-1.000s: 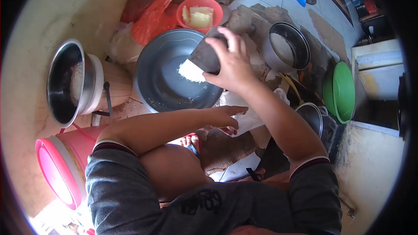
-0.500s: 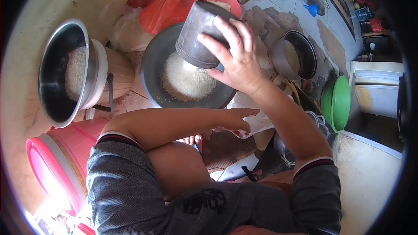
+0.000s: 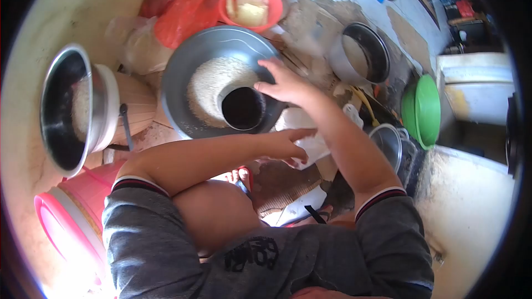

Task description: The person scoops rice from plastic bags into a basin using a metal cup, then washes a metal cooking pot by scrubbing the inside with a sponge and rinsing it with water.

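A large grey basin [image 3: 177,86] holds a heap of white rice [image 3: 213,86]. A dark metal can [image 3: 244,108] sits in it on the near right side of the rice, its open mouth facing up at me and its inside dark. My right hand [image 3: 285,84] is over the basin's right rim with thumb and fingers spread, the thumb tip close to the can's rim. My left hand [image 3: 291,145] hangs in front of the basin, its index finger stretched out and the others loosely bent. Beside it lies a whitish plastic bag [image 3: 317,147].
At left, a steel bowl [image 3: 60,105] with rice rests tilted in view beside a pink lidded bucket [image 3: 66,216]. Behind the basin are a red bowl [image 3: 224,8] with pale yellow pieces and a red plastic bag [image 3: 188,16]. A metal pot [image 3: 341,58] and green basins [image 3: 428,112] stand right.
My right hand has brought the can down from its tipped position over the rice, set it mouth-up in the basin and let go. The view has shifted slightly.
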`<state>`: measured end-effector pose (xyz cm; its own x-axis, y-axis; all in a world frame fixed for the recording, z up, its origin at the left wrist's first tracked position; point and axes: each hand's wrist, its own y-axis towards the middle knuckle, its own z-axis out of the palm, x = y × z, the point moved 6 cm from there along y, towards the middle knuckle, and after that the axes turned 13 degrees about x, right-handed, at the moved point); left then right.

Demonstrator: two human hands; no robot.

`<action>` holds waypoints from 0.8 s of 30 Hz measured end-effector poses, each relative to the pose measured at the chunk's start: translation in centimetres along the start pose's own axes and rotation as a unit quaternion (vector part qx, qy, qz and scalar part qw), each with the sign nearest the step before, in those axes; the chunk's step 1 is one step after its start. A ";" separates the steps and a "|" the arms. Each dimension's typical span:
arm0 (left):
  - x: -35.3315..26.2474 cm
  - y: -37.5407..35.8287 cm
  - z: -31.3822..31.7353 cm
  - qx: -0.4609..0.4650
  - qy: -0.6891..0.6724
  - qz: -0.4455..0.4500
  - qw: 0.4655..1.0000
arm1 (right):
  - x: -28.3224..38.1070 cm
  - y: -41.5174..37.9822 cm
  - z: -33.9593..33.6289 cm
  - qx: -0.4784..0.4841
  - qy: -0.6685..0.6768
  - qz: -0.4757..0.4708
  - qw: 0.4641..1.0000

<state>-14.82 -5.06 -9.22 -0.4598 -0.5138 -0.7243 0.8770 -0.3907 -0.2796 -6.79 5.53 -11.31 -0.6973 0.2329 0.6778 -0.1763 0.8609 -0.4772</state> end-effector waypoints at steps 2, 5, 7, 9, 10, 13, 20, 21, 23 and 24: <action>-0.9 0.0 -0.2 0.000 -0.008 0.019 1.000 | -0.4 -4.6 -4.0 -0.057 0.000 -0.029 0.998; -2.8 -0.1 0.0 -0.004 -0.037 0.071 0.997 | -2.3 -13.4 -8.2 -0.135 -0.053 -0.010 0.989; -3.7 0.0 0.5 -0.001 -0.055 0.101 0.993 | -5.9 -17.7 -8.2 -0.193 -0.212 0.077 0.955; -4.3 0.3 0.9 -0.005 -0.033 0.119 0.992 | -9.2 -20.3 -6.9 -0.188 -0.226 0.182 0.938; -4.5 0.6 1.4 0.008 -0.018 0.117 0.993 | -11.6 -21.5 -6.1 -0.177 -0.233 0.282 0.914; -5.4 1.1 2.8 0.038 0.018 0.133 0.990 | -19.3 -22.5 -4.0 -0.251 -0.150 0.256 0.921; -6.7 2.2 3.5 0.022 0.013 0.140 0.990 | -15.9 -25.5 -5.1 -0.263 0.385 0.146 0.873; -7.1 2.7 3.9 0.024 0.007 0.131 0.991 | -14.1 -26.0 -5.4 -0.264 0.386 0.144 0.872; -7.7 3.8 4.4 0.023 0.000 0.126 0.992 | -10.5 -25.6 -4.2 -0.184 0.564 0.060 0.803; -8.0 4.4 4.6 0.026 -0.004 0.126 0.992 | -9.1 -25.1 -3.6 -0.181 0.563 0.059 0.804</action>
<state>-7.93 -6.19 -1.80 -0.2272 -0.6059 -0.7624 0.9561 -0.2874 -0.0565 6.43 -16.56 -3.48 0.4124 0.4091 0.8140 0.2015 0.8304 -0.5195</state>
